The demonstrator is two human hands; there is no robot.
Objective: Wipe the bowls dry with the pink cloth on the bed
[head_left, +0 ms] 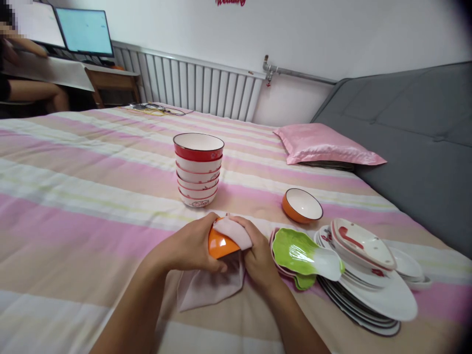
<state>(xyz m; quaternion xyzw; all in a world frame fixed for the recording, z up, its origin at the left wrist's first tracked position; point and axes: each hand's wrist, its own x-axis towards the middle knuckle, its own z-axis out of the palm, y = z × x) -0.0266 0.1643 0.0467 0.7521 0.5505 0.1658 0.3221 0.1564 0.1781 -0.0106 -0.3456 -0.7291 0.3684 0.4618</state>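
Observation:
An orange bowl is tilted on its side between my two hands, low over the bed. My left hand grips it from the left, thumb in front. A pale pink cloth is draped over its rim and hangs down below it. My right hand is closed on the cloth and presses it against the bowl's right side; its fingertips are partly hidden. Just beyond my hands stands a stack of several white and red bowls. A second orange bowl, white inside, sits upright to the right.
Right of my hands lie green leaf-shaped dishes and a pile of several white plates with oval dishes on top. A pink pillow rests by the grey headboard. A person sits at a desk, far left.

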